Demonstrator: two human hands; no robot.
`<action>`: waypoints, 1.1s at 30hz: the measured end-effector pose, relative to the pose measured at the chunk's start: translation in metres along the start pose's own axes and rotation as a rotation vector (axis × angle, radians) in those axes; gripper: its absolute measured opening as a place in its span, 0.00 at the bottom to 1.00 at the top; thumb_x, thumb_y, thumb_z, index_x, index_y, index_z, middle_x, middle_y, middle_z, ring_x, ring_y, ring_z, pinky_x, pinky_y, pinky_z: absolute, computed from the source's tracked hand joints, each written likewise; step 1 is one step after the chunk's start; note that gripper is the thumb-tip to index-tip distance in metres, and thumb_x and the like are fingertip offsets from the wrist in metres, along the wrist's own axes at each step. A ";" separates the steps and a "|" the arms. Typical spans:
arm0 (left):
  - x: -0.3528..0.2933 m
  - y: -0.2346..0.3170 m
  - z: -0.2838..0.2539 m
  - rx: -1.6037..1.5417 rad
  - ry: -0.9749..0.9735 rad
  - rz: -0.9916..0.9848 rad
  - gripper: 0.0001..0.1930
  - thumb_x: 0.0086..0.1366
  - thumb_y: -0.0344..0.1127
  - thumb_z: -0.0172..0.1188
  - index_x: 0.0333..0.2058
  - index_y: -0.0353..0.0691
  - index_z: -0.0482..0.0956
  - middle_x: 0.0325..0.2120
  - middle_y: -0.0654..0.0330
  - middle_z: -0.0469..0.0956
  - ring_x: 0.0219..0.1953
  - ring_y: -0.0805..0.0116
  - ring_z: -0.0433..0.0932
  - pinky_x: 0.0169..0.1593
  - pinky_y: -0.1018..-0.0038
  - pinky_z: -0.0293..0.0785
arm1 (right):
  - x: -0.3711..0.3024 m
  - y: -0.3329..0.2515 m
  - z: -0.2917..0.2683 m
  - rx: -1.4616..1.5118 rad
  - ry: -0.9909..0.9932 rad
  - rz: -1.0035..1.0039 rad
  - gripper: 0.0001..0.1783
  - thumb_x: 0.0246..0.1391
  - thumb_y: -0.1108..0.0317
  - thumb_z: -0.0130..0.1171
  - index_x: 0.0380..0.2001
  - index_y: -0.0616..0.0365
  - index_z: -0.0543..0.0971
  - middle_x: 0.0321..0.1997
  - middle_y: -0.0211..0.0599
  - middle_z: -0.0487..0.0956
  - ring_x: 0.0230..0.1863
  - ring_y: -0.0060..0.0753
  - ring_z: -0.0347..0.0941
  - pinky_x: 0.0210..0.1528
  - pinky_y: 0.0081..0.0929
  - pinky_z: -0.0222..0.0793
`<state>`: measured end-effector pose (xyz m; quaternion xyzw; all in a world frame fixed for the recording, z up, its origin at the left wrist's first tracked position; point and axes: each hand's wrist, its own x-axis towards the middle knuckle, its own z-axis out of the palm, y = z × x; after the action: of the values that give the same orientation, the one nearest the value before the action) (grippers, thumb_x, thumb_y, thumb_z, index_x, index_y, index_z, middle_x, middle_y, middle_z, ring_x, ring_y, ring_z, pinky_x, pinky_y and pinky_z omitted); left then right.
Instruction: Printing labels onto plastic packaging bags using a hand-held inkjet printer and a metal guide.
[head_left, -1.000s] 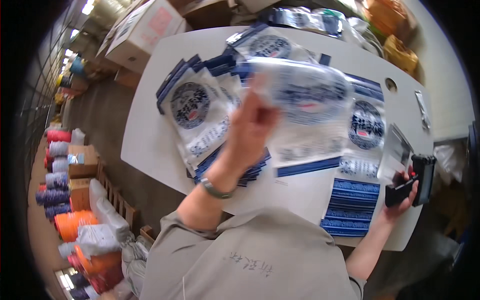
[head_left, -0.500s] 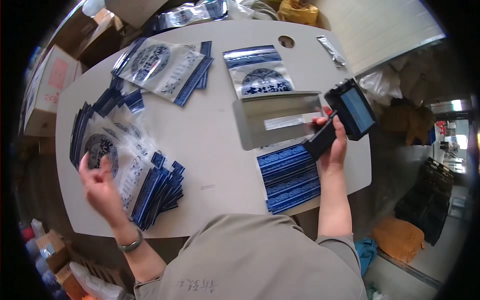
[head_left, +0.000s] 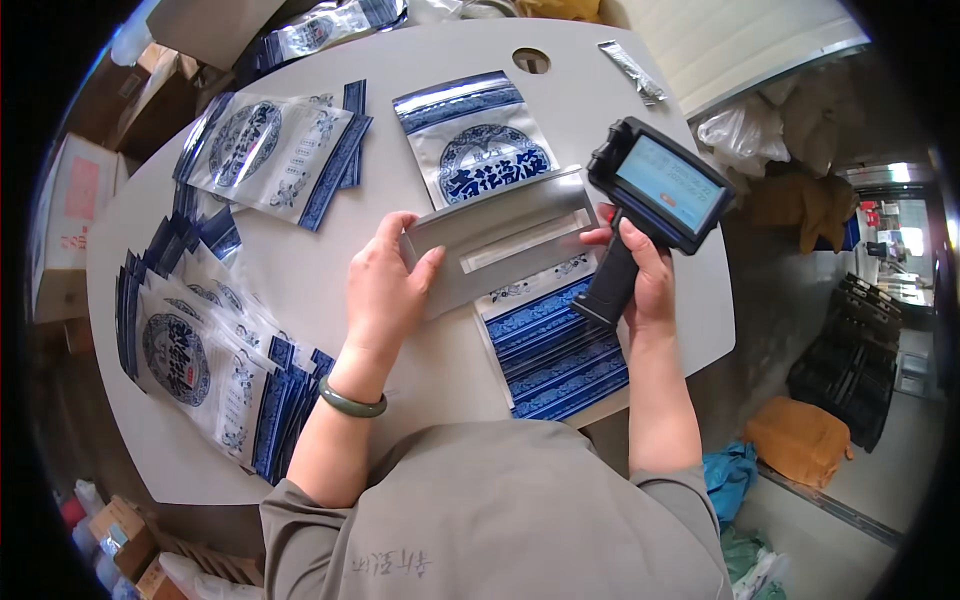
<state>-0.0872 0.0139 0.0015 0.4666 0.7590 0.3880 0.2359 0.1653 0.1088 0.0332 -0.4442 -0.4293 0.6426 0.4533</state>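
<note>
My left hand [head_left: 388, 285] grips the left end of a grey slotted plate [head_left: 455, 228], thumb on top. The plate lies tilted across a white-and-blue plastic pouch [head_left: 465, 112], hiding its middle; a long window in the plate shows a pale strip. Closed round the pistol grip of a black handheld printer [head_left: 665, 185] with a lit screen, my right hand [head_left: 648, 275] holds it over the plate's right end. Below the plate, blue edges of a stack of pouches [head_left: 560, 350] show.
Fanned pouches [head_left: 205, 350] spread over the table's left side, with more pouches [head_left: 265, 150] behind them. A small silver packet [head_left: 632, 72] lies at the far right, near a round hole [head_left: 531, 61] in the white table [head_left: 330, 300]. Cartons [head_left: 75, 230] stand beyond the left edge.
My left hand has moved right from the fanned pouches to take hold of the plate's left end. The printer's screen has turned more toward me, and the plate has tilted.
</note>
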 end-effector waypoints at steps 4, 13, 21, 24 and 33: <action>0.000 -0.001 0.001 0.073 0.021 0.029 0.20 0.55 0.38 0.67 0.45 0.40 0.75 0.15 0.58 0.71 0.19 0.66 0.70 0.29 0.70 0.69 | -0.004 -0.011 -0.012 -0.133 -0.012 -0.081 0.21 0.56 0.65 0.57 0.50 0.66 0.74 0.46 0.45 0.77 0.38 0.35 0.79 0.47 0.30 0.72; 0.000 0.006 -0.006 0.087 -0.052 -0.037 0.19 0.57 0.38 0.65 0.47 0.44 0.75 0.38 0.55 0.81 0.40 0.53 0.80 0.44 0.63 0.75 | -0.040 -0.031 0.009 -0.576 -0.182 0.018 0.12 0.55 0.72 0.58 0.42 0.66 0.75 0.32 0.36 0.78 0.31 0.27 0.75 0.39 0.25 0.71; 0.001 0.003 -0.002 0.097 -0.007 0.017 0.19 0.57 0.38 0.65 0.47 0.45 0.75 0.37 0.55 0.81 0.40 0.53 0.80 0.43 0.63 0.75 | -0.044 -0.024 0.027 -0.667 -0.282 0.014 0.14 0.53 0.76 0.58 0.44 0.64 0.74 0.30 0.34 0.76 0.30 0.23 0.73 0.34 0.22 0.71; 0.000 0.002 -0.002 0.094 -0.002 0.019 0.18 0.57 0.38 0.64 0.47 0.45 0.75 0.36 0.55 0.81 0.40 0.53 0.80 0.42 0.63 0.75 | -0.045 -0.031 0.036 -0.644 -0.294 0.170 0.15 0.52 0.76 0.59 0.44 0.64 0.74 0.30 0.33 0.76 0.29 0.23 0.73 0.34 0.22 0.71; 0.000 -0.001 -0.001 0.093 -0.004 0.025 0.17 0.58 0.37 0.64 0.46 0.45 0.74 0.36 0.56 0.81 0.39 0.53 0.80 0.41 0.63 0.75 | -0.056 -0.031 0.067 -0.744 -0.255 0.370 0.15 0.51 0.75 0.62 0.43 0.64 0.75 0.27 0.31 0.76 0.25 0.22 0.72 0.28 0.23 0.71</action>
<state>-0.0883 0.0128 0.0010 0.4874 0.7697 0.3546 0.2104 0.1180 0.0516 0.0893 -0.5640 -0.5972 0.5643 0.0828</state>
